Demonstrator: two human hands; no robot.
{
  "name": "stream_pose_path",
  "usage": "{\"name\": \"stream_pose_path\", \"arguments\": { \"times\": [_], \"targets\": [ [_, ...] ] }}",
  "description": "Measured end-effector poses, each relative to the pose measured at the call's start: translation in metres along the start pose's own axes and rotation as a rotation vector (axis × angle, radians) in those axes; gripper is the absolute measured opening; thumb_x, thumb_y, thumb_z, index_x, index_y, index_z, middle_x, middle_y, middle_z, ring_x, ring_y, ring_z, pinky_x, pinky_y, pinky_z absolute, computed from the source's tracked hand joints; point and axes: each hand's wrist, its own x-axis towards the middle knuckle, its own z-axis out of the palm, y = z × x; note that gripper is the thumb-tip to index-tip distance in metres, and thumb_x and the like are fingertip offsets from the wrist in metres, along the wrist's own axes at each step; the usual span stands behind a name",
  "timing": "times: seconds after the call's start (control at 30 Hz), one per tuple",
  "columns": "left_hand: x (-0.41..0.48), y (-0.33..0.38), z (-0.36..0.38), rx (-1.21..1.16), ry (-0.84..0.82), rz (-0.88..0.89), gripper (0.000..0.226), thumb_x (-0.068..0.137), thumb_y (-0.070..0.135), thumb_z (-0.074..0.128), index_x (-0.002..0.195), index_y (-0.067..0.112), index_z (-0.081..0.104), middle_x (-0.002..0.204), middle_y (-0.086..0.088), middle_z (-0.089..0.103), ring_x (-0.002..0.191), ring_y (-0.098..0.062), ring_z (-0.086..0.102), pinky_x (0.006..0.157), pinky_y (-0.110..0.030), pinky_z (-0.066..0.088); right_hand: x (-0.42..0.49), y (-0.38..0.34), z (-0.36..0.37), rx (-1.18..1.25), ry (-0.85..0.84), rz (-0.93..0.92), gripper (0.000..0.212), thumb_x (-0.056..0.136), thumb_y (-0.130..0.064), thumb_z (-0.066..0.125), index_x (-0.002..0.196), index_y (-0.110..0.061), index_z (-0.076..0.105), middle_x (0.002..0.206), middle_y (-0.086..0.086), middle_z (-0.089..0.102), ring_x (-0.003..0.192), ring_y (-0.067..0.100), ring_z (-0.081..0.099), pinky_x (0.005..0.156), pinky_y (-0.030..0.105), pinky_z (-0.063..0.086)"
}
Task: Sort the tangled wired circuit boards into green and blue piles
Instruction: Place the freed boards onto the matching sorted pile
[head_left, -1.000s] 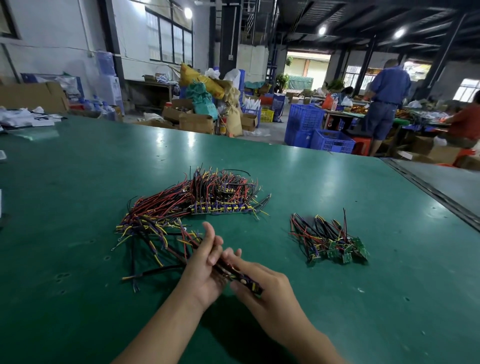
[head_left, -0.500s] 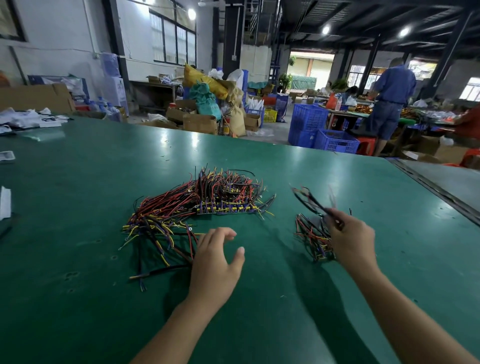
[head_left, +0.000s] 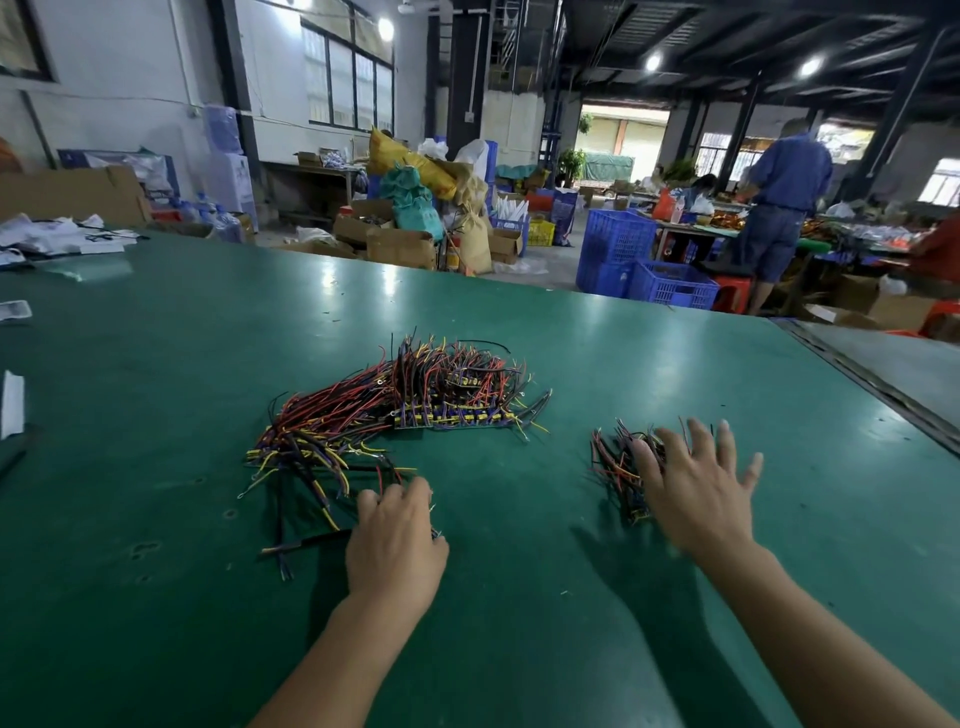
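Note:
A big tangle of wired boards (head_left: 415, 410) lies mid-table, red, black and yellow wires fanned out, with a row of blue boards along its near right side. My left hand (head_left: 395, 540) is at the tangle's near edge, fingers curled down onto some wires; thin wire ends poke out beside the palm. To the right is a smaller pile of wired boards (head_left: 615, 467). My right hand (head_left: 696, 493) lies over this pile with fingers spread and straight, hiding most of its boards.
The green table (head_left: 156, 597) stretches wide around both piles. Paper scraps (head_left: 13, 410) lie at its left edge and a metal seam (head_left: 883, 384) runs along the right. Blue crates (head_left: 670, 283) and a standing person (head_left: 779, 218) are beyond the far edge.
My right hand carried a wired board from the centre to the right pile, let it go and now lies spread over the pile. My left hand moved forward and curled onto wires of the big tangle.

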Motion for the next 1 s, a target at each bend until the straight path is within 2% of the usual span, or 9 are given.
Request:
{"name": "stream_pose_path", "arguments": {
  "times": [0.07, 0.1, 0.2, 0.3, 0.4, 0.57, 0.73, 0.9, 1.0],
  "targets": [
    [0.000, 0.002, 0.001, -0.102, 0.036, 0.007, 0.035, 0.084, 0.032, 0.069, 0.113, 0.025, 0.050, 0.099, 0.009, 0.056, 0.104, -0.018, 0.041, 0.067, -0.027, 0.039, -0.025, -0.028, -0.001, 0.314, 0.185, -0.098, 0.032, 0.097, -0.041, 0.050, 0.103, -0.015, 0.067, 0.111, 0.011, 0.064, 0.114, 0.032, 0.053, 0.098, 0.042, 0.037],
    [0.000, 0.003, 0.000, -0.158, 0.066, 0.014, 0.034, 0.081, 0.029, 0.071, 0.108, 0.024, 0.052, 0.095, 0.009, 0.055, 0.100, -0.019, 0.041, 0.065, -0.028, 0.037, -0.039, -0.043, -0.002, 0.499, 0.094, -0.079, 0.028, 0.097, -0.037, 0.054, 0.091, -0.012, 0.066, 0.090, 0.008, 0.066, 0.093, 0.030, 0.061, 0.085, 0.038, 0.046],
    [0.000, 0.008, 0.003, -0.363, 0.151, 0.115, 0.033, 0.072, 0.018, 0.078, 0.098, 0.019, 0.059, 0.085, 0.010, 0.052, 0.092, -0.019, 0.048, 0.071, -0.027, 0.040, -0.075, -0.083, 0.004, 1.128, -0.569, 0.243, 0.032, 0.098, -0.037, 0.053, 0.092, -0.007, 0.062, 0.076, 0.008, 0.065, 0.056, 0.022, 0.061, 0.051, 0.033, 0.051],
    [-0.007, 0.017, 0.004, -0.564, 0.117, 0.257, 0.042, 0.065, 0.014, 0.083, 0.101, 0.023, 0.063, 0.090, 0.012, 0.054, 0.086, -0.008, 0.056, 0.075, -0.007, 0.037, -0.090, -0.098, 0.011, 1.484, -0.935, 0.378, 0.036, 0.098, -0.041, 0.049, 0.097, -0.008, 0.063, 0.070, 0.006, 0.062, 0.054, 0.018, 0.061, 0.049, 0.025, 0.050],
    [-0.012, 0.022, 0.008, -0.666, 0.050, 0.400, 0.055, 0.063, 0.013, 0.086, 0.109, 0.028, 0.061, 0.101, 0.009, 0.061, 0.095, -0.003, 0.060, 0.086, -0.010, 0.042, -0.089, -0.093, 0.014, 1.666, -0.914, 0.290, 0.034, 0.089, -0.042, 0.058, 0.090, -0.010, 0.070, 0.068, 0.003, 0.063, 0.055, 0.011, 0.057, 0.057, 0.027, 0.054],
    [-0.011, 0.027, 0.010, -0.836, 0.086, 0.412, 0.056, 0.064, 0.014, 0.082, 0.114, 0.025, 0.057, 0.104, 0.011, 0.064, 0.103, -0.002, 0.062, 0.088, -0.027, 0.052, -0.091, -0.080, 0.018, 1.862, -0.866, 0.176, 0.028, 0.079, -0.009, 0.073, 0.106, -0.002, 0.066, 0.100, 0.017, 0.068, 0.078, 0.019, 0.064, 0.072, 0.031, 0.058],
    [-0.011, 0.026, 0.014, -0.807, 0.062, 0.451, 0.072, 0.061, 0.011, 0.081, 0.117, 0.038, 0.043, 0.120, 0.013, 0.050, 0.113, -0.007, 0.054, 0.090, -0.021, 0.048, -0.092, -0.083, 0.021, 1.896, -0.639, 0.225, 0.012, 0.077, -0.001, 0.066, 0.081, -0.010, 0.074, 0.088, 0.017, 0.069, 0.073, 0.018, 0.067, 0.063, 0.026, 0.056],
    [-0.004, 0.025, 0.011, -1.217, -0.240, 0.043, 0.032, 0.073, 0.007, 0.070, 0.100, 0.018, 0.058, 0.102, -0.007, 0.064, 0.085, -0.010, 0.062, 0.075, -0.024, 0.053, -0.085, -0.075, 0.023, 1.806, -0.410, 0.280, 0.026, 0.085, 0.012, 0.059, 0.074, -0.008, 0.069, 0.079, 0.015, 0.069, 0.068, 0.016, 0.065, 0.061, 0.023, 0.054],
    [-0.003, 0.031, 0.013, -1.315, -0.367, -0.083, 0.011, 0.088, 0.001, 0.065, 0.097, 0.008, 0.066, 0.087, -0.009, 0.067, 0.080, -0.016, 0.064, 0.079, -0.037, 0.057, -0.085, -0.071, 0.024, 1.693, -0.416, 0.221, 0.023, 0.084, 0.010, 0.060, 0.079, -0.010, 0.071, 0.082, 0.010, 0.071, 0.076, 0.019, 0.065, 0.069, 0.031, 0.052]
  ]
}}
